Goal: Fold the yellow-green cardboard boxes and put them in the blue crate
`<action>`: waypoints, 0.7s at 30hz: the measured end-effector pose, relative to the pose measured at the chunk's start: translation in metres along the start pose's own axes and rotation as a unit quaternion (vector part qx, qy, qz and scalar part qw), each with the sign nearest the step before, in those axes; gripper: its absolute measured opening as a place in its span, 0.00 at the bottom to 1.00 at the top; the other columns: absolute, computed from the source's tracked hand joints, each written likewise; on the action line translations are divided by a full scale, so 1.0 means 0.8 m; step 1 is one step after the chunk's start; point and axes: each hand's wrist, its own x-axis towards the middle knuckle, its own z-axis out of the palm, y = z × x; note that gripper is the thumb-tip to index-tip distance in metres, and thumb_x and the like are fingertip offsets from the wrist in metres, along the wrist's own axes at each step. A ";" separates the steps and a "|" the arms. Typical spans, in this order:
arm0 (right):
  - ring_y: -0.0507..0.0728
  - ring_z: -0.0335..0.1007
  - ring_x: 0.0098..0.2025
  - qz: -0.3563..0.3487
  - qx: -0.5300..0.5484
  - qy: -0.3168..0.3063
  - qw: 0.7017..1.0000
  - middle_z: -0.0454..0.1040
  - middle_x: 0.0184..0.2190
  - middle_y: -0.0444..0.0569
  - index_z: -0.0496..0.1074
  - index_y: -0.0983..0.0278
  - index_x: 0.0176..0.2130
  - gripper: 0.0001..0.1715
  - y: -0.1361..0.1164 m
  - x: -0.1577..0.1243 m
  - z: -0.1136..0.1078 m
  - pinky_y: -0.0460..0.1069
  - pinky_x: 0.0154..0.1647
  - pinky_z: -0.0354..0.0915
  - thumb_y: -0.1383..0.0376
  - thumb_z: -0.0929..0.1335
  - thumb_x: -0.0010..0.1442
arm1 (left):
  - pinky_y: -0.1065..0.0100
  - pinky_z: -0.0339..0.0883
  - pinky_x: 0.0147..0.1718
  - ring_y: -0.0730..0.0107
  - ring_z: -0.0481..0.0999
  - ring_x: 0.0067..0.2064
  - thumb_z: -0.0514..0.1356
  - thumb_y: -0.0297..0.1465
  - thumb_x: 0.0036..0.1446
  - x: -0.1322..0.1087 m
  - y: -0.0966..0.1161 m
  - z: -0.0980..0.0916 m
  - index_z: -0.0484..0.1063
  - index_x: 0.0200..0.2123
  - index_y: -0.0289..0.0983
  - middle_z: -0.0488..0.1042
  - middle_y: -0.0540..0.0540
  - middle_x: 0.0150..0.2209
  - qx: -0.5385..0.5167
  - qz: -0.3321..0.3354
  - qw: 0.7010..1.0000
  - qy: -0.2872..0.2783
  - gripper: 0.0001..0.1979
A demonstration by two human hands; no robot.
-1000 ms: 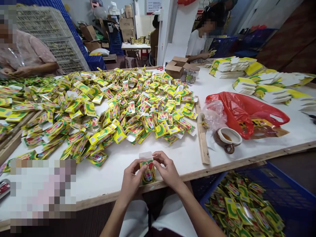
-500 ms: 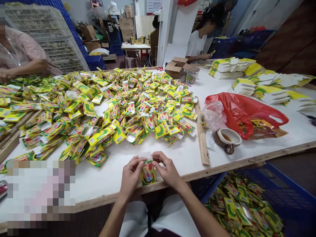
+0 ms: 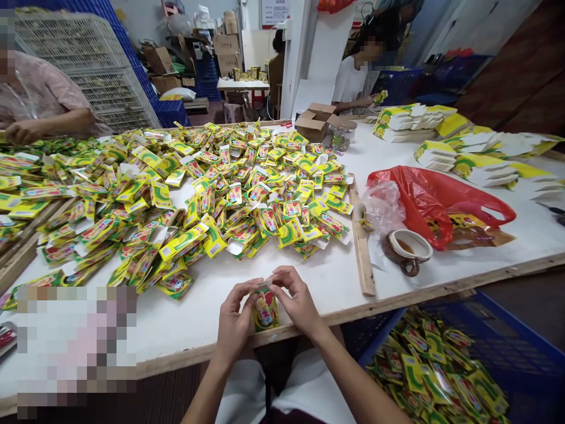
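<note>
A small yellow-green printed carton (image 3: 265, 309) stands between my hands at the table's front edge, its printed face toward me. My left hand (image 3: 237, 309) grips its upper left side, with thumb and fingers closed at the top flap. On the upper right side, my right hand (image 3: 296, 299) pinches the carton near the same flap. The flap is mostly hidden by my fingers. Beyond my hands lies a large heap of similar cartons (image 3: 212, 235), several with white flaps sticking out.
A wooden strip (image 3: 364, 265) bounds the heap on the right. Past it are a brown mug (image 3: 408, 250), a red plastic bag (image 3: 424, 194) and stacks of flat cartons (image 3: 410, 126). A blue crate (image 3: 507, 330) of filled-looking cartons sits below right. Co-workers sit across the table.
The white flap that stood up above the carton is now folded down under my fingers. Both hands stay in nearly the same place. A co-worker at left has shifted their hand.
</note>
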 end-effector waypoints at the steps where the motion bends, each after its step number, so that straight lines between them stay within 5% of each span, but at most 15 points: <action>1: 0.55 0.71 0.40 -0.003 -0.004 -0.003 1.000 0.74 0.36 0.48 0.71 0.62 0.42 0.09 -0.001 0.000 0.000 0.50 0.43 0.66 0.66 0.65 0.61 | 0.58 0.65 0.51 0.61 0.73 0.51 0.58 0.31 0.57 -0.002 0.000 0.001 0.72 0.43 0.39 0.76 0.43 0.47 0.004 0.004 1.000 0.012 0.10; 7: 0.56 0.71 0.39 -0.042 -0.043 -0.018 0.998 0.75 0.34 0.49 0.76 0.62 0.35 0.05 -0.014 -0.004 -0.003 0.51 0.41 0.67 0.65 0.69 0.57 | 0.60 0.65 0.52 0.60 0.74 0.49 0.60 0.33 0.55 -0.007 0.009 0.002 0.78 0.38 0.40 0.78 0.44 0.45 0.081 0.007 0.997 0.002 0.09; 15: 0.53 0.67 0.30 -0.009 -0.075 0.032 0.997 0.74 0.29 0.45 0.74 0.63 0.34 0.04 -0.019 0.001 0.010 0.47 0.34 0.64 0.67 0.68 0.57 | 0.68 0.71 0.36 0.65 0.78 0.36 0.62 0.35 0.53 0.005 0.016 0.004 0.77 0.39 0.36 0.80 0.44 0.37 0.052 -0.046 0.997 0.032 0.12; 21: 0.54 0.70 0.34 0.009 -0.044 0.005 0.999 0.75 0.31 0.47 0.75 0.64 0.35 0.06 -0.011 -0.001 0.007 0.47 0.35 0.66 0.66 0.66 0.59 | 0.67 0.71 0.39 0.64 0.77 0.39 0.62 0.35 0.53 0.002 0.007 -0.001 0.77 0.39 0.36 0.80 0.44 0.37 0.010 -0.062 0.998 0.002 0.11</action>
